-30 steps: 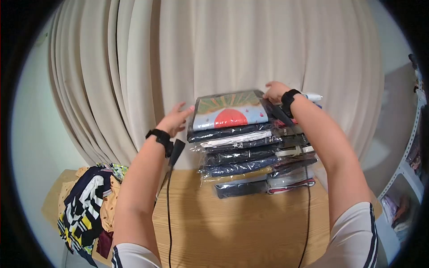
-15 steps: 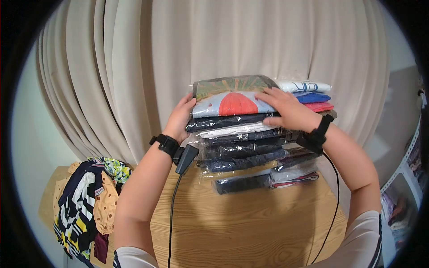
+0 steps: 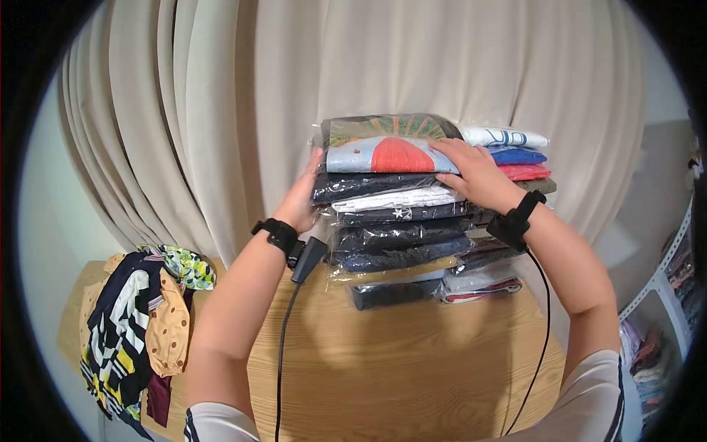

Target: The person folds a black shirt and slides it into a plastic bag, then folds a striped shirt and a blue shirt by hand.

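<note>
A tall stack of folded clothes in clear plastic bags [image 3: 401, 237] stands on the wooden table. On top lies a bagged garment [image 3: 401, 155] with a red, pale blue and green print. My left hand [image 3: 300, 197] is against the stack's left side near the top, its fingers stretched upward along the bag edges. My right hand [image 3: 479, 171] rests on the right part of the top bag, fingers extended and thumb apart at the front. Dark, white and navy bagged garments make up the layers below. Neither hand is closed around a bag.
Behind on the right is a second stack, topped by a white bag with blue lettering [image 3: 507, 137]. Loose patterned clothes [image 3: 132, 331] lie in a heap at the left. A beige curtain [image 3: 383, 59] hangs behind the table [image 3: 398, 353]. Shelving [image 3: 663, 280] stands at the right.
The view has shifted slightly, so stack and table appear higher. My left hand has flattened more along the stack's side. My right hand stays on the top bag.
</note>
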A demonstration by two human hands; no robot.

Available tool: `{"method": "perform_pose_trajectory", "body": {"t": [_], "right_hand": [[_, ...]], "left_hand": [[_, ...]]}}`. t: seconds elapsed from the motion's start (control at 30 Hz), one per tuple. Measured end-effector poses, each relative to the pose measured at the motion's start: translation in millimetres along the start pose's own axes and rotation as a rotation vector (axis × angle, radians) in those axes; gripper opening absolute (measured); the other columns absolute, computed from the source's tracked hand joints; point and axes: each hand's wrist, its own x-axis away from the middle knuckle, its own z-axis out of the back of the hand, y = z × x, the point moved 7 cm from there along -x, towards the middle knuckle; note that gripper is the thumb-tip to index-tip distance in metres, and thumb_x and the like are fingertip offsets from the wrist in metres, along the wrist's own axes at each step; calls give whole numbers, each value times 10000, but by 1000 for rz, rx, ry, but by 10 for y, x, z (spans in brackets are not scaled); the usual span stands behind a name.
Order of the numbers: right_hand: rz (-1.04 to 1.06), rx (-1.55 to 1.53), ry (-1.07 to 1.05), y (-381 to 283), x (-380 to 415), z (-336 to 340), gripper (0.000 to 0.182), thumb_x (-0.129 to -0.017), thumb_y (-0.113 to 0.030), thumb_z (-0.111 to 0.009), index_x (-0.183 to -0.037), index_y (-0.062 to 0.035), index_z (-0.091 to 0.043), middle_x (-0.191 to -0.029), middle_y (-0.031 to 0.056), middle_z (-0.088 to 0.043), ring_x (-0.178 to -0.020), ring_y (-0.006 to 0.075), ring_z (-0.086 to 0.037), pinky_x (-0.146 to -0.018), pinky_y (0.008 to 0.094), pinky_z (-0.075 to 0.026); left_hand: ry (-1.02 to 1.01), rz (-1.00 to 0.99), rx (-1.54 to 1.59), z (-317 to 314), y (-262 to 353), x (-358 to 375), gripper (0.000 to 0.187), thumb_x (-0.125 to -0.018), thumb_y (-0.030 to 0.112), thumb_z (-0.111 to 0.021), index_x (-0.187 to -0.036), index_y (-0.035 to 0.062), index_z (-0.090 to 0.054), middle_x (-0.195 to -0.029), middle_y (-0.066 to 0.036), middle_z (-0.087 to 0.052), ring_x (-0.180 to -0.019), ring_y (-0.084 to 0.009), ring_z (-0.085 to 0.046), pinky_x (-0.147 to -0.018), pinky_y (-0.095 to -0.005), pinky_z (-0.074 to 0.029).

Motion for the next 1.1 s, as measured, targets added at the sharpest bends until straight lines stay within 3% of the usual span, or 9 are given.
{"method": "perform_pose_trajectory", "body": {"t": [0.13,0.2,0.37,0.47,0.8,0.87,0.93,0.97,1.1], "right_hand": [[-99,81,-6,88,51,0,488,-842,-248,-586,-1277,-93,-428,-1230,162,-476,-1164,340,-440,-977,444,-344],[-63,-157,9,179,46,-67,489,-851,-266,-575,-1290,-116,-422,-1248,160,-468,-1193,328,-421,-1007,493,-296],[-112,-40,33,225,75,-155,526,-842,-278,-583,-1309,-117,-404,-1266,169,-455,-1229,343,-389,-1017,525,-267],[-191,159,10,64,142,-115,602,-819,-302,-605,-1342,-127,-363,-1302,177,-424,-1256,376,-350,-1008,572,-249],[-133,76,59,-55,-292,-379,589,-845,-403,-562,-1346,-167,-362,-1299,139,-438,-1215,358,-388,-980,602,-255],[-135,61,27,-89,-264,-380,597,-843,-405,-566,-1350,-168,-359,-1295,135,-446,-1223,365,-379,-995,603,-240],[-145,176,8,-187,-198,-314,627,-823,-409,-587,-1355,-170,-354,-1305,154,-433,-1247,367,-358,-1019,596,-216],[-177,206,11,-169,-169,-315,681,-793,-402,-622,-1367,-176,-334,-1319,173,-413,-1274,365,-330,-1030,596,-203],[-211,260,25,-294,-82,-218,749,-756,-358,-669,-1382,-180,-297,-1359,178,-362,-1294,358,-304,-1027,599,-212]], "left_hand": [[-62,-59,106,94,-146,-298,612,-944,459,-387,-1434,139,-206,-1396,-49,-373,-1208,-201,-434,-1004,-353,-359],[-6,-61,107,176,-193,-435,377,-955,322,-402,-1212,60,-489,-1103,-72,-607,-967,-182,-597,-887,-338,-475],[-3,-29,149,148,-245,-486,316,-952,238,-405,-1184,48,-507,-1041,-70,-627,-918,-164,-610,-825,-325,-498],[-180,-30,-15,154,-212,-445,566,-967,399,-347,-1452,179,-155,-1406,-63,-353,-1208,-197,-429,-998,-347,-367],[41,-24,144,-27,-40,-174,556,-929,521,-371,-1251,82,-482,-1198,-90,-562,-1067,-230,-541,-943,-362,-417],[-20,-77,62,73,-25,-162,654,-903,584,-347,-1377,134,-328,-1344,-119,-438,-1221,-247,-424,-1030,-419,-316],[377,-95,-158,385,25,3,829,-852,657,-373,-1451,142,-124,-1482,-171,-176,-1372,-298,-155,-1102,-454,-129],[303,-98,-174,414,48,63,920,-828,682,-387,-1456,129,-5,-1502,-189,29,-1393,-311,34,-1101,-470,-10],[375,-139,-395,467,244,464,871,-864,612,-405,-1443,51,-75,-1490,-204,-101,-1388,-301,-79,-1106,-434,-74]]}}
